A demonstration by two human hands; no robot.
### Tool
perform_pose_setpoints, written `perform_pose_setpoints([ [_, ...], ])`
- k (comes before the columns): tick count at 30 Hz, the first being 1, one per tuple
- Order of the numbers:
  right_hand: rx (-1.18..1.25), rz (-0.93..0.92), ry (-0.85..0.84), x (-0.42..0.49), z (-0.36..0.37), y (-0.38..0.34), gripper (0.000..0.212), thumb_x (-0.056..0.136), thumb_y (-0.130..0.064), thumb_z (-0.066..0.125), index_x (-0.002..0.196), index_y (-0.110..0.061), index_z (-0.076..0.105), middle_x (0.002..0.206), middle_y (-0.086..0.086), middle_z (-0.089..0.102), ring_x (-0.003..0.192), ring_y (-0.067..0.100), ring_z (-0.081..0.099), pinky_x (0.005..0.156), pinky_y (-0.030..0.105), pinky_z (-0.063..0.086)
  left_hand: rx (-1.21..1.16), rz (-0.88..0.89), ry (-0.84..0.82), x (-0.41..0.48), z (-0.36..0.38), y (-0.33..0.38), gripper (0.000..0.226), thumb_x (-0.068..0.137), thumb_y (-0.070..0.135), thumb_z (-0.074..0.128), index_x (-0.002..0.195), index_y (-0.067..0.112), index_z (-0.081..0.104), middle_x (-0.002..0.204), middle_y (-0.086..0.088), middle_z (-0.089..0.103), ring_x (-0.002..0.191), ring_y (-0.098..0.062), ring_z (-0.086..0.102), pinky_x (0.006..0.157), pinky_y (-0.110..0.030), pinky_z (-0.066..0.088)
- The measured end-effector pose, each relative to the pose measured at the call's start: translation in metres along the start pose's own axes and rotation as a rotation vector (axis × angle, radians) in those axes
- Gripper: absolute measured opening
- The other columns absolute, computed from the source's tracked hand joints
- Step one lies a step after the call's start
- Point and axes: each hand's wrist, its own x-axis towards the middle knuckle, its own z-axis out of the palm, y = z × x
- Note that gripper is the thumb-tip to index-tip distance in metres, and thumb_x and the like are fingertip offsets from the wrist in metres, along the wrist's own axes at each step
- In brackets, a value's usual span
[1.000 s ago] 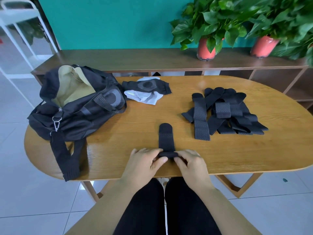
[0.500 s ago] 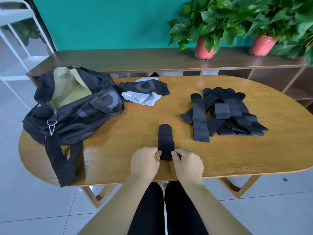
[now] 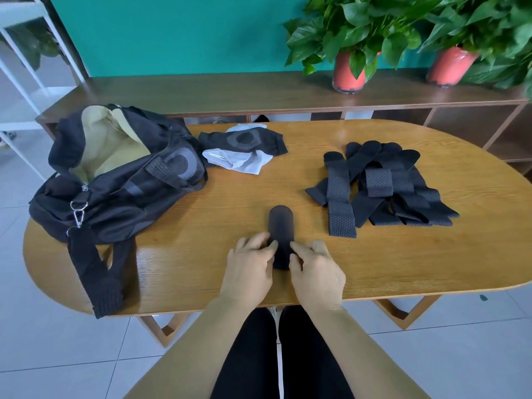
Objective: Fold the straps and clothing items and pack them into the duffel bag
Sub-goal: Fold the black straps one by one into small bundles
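Both hands, the left hand [image 3: 250,262] and the right hand [image 3: 315,267], pinch one strap [image 3: 280,226] on the table [image 3: 201,254], while the strap pile [image 3: 383,188], the clothes [image 3: 244,151] and the open duffel bag [image 3: 115,174] still wait.

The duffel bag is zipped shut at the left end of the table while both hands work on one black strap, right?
No: the head view shows the duffel bag open, tan lining visible. It does sit at the left end of the table, and the left hand and right hand pinch one black strap.
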Motion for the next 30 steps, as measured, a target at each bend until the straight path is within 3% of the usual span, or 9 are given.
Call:
perform_pose_setpoints([
  [5, -0.070, -0.143, -0.001, 0.001, -0.003, 0.005, 0.024, 0.074, -0.014, 0.076, 0.097, -0.018, 0.075, 0.084, -0.001, 0.058, 0.055, 0.018, 0.058, 0.040, 0.021, 0.036, 0.156, 0.097, -0.131, -0.002, -0.014, -0.006, 0.050, 0.095, 0.042, 0.045, 0.143, 0.029, 0.042, 0.152, 0.016, 0.031, 0.134, -0.011, 0.026, 0.094, -0.033, 0.024],
  [8, -0.046, -0.205, -0.083, -0.005, -0.012, 0.010, 0.029, 0.081, -0.026, 0.065, 0.107, -0.015, 0.072, 0.093, 0.000, 0.059, 0.076, 0.021, 0.060, 0.051, 0.029, 0.048, 0.207, 0.156, -0.171, -0.004, -0.022, -0.013, 0.056, 0.091, 0.054, 0.047, 0.143, 0.033, 0.041, 0.150, 0.020, 0.033, 0.133, -0.007, 0.025, 0.090, -0.031, 0.016],
  [11, -0.085, -0.353, -0.175, -0.019, -0.028, 0.016, 0.042, 0.076, -0.035, 0.059, 0.112, -0.014, 0.068, 0.104, -0.003, 0.059, 0.095, 0.018, 0.057, 0.068, 0.032, 0.054, 0.216, 0.250, -0.114, -0.015, -0.026, -0.019, 0.053, 0.087, 0.059, 0.042, 0.130, 0.031, 0.057, 0.136, 0.017, 0.053, 0.122, -0.004, 0.036, 0.081, -0.028, 0.014],
  [15, -0.014, -0.503, -0.181, -0.027, -0.034, 0.026, 0.041, 0.073, -0.008, 0.073, 0.113, -0.013, 0.067, 0.121, -0.002, 0.064, 0.112, 0.017, 0.058, 0.083, 0.035, 0.055, 0.164, 0.333, -0.005, -0.033, -0.026, -0.023, 0.053, 0.092, 0.061, 0.030, 0.110, 0.030, 0.069, 0.106, 0.021, 0.069, 0.104, 0.001, 0.043, 0.077, -0.029, 0.017],
  [18, 0.162, -0.340, -0.210, -0.026, -0.032, 0.022, 0.032, 0.082, -0.007, 0.068, 0.113, -0.017, 0.068, 0.110, -0.003, 0.068, 0.103, 0.015, 0.061, 0.084, 0.034, 0.053, 0.097, 0.248, 0.024, -0.035, -0.029, -0.017, 0.066, 0.092, 0.067, 0.011, 0.112, 0.033, 0.065, 0.095, 0.019, 0.068, 0.101, -0.003, 0.048, 0.078, -0.029, 0.015],
  [20, 0.258, -0.173, -0.223, -0.022, -0.029, 0.017, 0.027, 0.088, -0.014, 0.064, 0.113, -0.022, 0.068, 0.099, -0.003, 0.068, 0.093, 0.013, 0.059, 0.080, 0.032, 0.050, 0.075, 0.155, 0.066, -0.034, -0.027, -0.011, 0.057, 0.092, 0.065, 0.019, 0.110, 0.033, 0.062, 0.092, 0.016, 0.067, 0.097, -0.008, 0.053, 0.078, -0.030, 0.015],
  [23, 0.299, -0.041, -0.119, -0.019, -0.020, 0.009, 0.012, 0.088, -0.018, 0.064, 0.099, -0.020, 0.070, 0.083, -0.003, 0.066, 0.080, 0.014, 0.059, 0.071, 0.035, 0.051, 0.054, -0.021, 0.105, -0.029, -0.022, -0.002, 0.023, 0.096, 0.048, 0.043, 0.090, 0.029, 0.054, 0.077, 0.016, 0.062, 0.088, -0.010, 0.053, 0.077, -0.029, 0.013],
  [27, 0.273, 0.093, -0.002, -0.017, -0.011, -0.002, 0.010, 0.088, -0.021, 0.065, 0.094, -0.016, 0.071, 0.080, 0.001, 0.062, 0.078, 0.018, 0.060, 0.066, 0.031, 0.048, 0.081, -0.177, 0.194, -0.023, -0.013, 0.005, 0.029, 0.092, 0.043, 0.055, 0.070, 0.024, 0.055, 0.057, 0.009, 0.055, 0.076, -0.013, 0.051, 0.075, -0.030, 0.013],
  [30, 0.226, 0.088, 0.070, -0.014, -0.005, -0.006, 0.008, 0.085, -0.016, 0.067, 0.091, -0.013, 0.072, 0.077, -0.001, 0.063, 0.080, 0.022, 0.058, 0.062, 0.028, 0.042, 0.120, -0.233, 0.188, -0.018, -0.009, 0.009, 0.034, 0.093, 0.047, 0.051, 0.070, 0.024, 0.060, 0.059, 0.009, 0.054, 0.080, -0.012, 0.049, 0.075, -0.030, 0.013],
])
